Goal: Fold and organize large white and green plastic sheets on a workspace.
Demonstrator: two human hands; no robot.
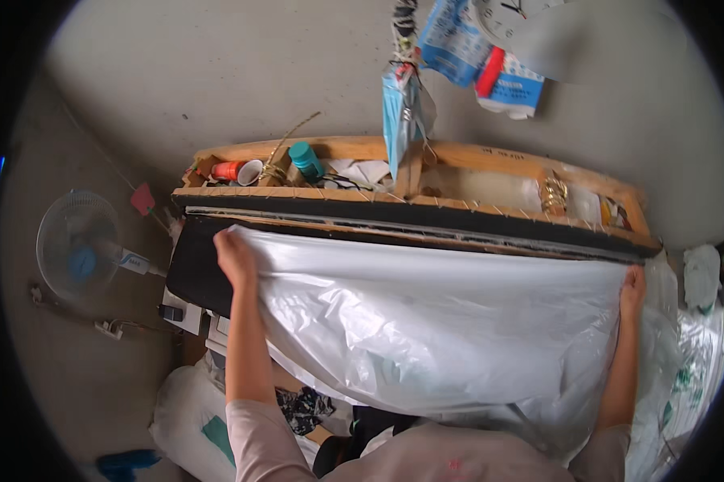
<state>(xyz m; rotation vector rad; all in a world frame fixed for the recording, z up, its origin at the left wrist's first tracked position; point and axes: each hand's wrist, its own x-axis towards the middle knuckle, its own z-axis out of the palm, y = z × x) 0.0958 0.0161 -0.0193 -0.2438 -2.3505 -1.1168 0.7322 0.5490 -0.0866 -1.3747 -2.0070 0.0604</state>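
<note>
A wide, glossy white plastic sheet (426,321) is stretched between my two hands, its upper edge pulled nearly straight and its lower part sagging toward my body. My left hand (235,255) pinches the sheet's upper left corner, over the black work surface (197,261). At the far right end, my right hand (632,289) grips the opposite corner with closed fingers. Just beyond the sheet's upper edge runs a long, narrow metal strip (362,227) set along the black surface. Whether the sheet is a single layer or a bag, I cannot tell.
Behind the strip stands a wooden trough (474,153) holding an orange container (228,170), a teal-lidded jar (305,157) and gold-coloured ties (554,193). A blue pouch (398,120) hangs above it. Left are a fan (81,245) and a stuffed white sack (189,410); more clear plastic (659,345) hangs right.
</note>
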